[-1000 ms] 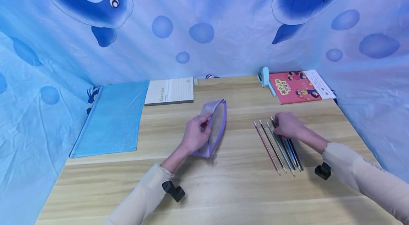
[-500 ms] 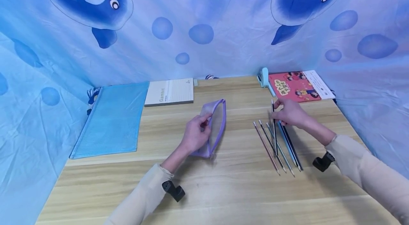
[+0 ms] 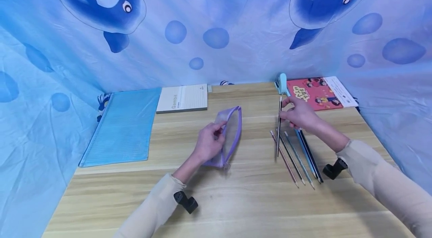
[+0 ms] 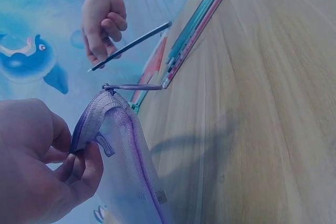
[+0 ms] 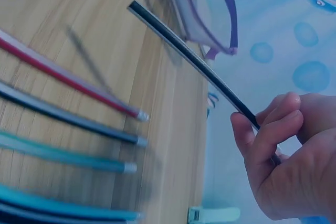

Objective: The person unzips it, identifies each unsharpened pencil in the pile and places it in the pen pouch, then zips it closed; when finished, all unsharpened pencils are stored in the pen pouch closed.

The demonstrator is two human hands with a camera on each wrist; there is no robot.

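Note:
My left hand [image 3: 210, 143] pinches one edge of a purple mesh zip pouch [image 4: 123, 150], whose mouth gapes toward the right. In my right hand [image 3: 300, 112] a dark pencil [image 5: 194, 59] is pinched between thumb and fingers, raised over the table with its lower end pointing toward me. Below it lie a red pencil [image 5: 68, 77], a black pencil [image 5: 68, 116] and a green pencil [image 5: 68, 153], roughly side by side. Several blue and dark pencils [image 3: 308, 155] lie close together just right of these, under the right wrist.
A blue mesh folder [image 3: 121, 129] lies at the left, beside a Gambit notebook [image 3: 183, 98]. At the back right are a light-blue stapler [image 3: 282, 83] and a red booklet [image 3: 317, 93]. A blue dolphin-print sheet [image 3: 249, 50] hangs around the table [image 3: 236, 208].
My right hand has picked the dark pencil out of the row and carried it up and left toward the pouch. My left hand has stayed on the pouch.

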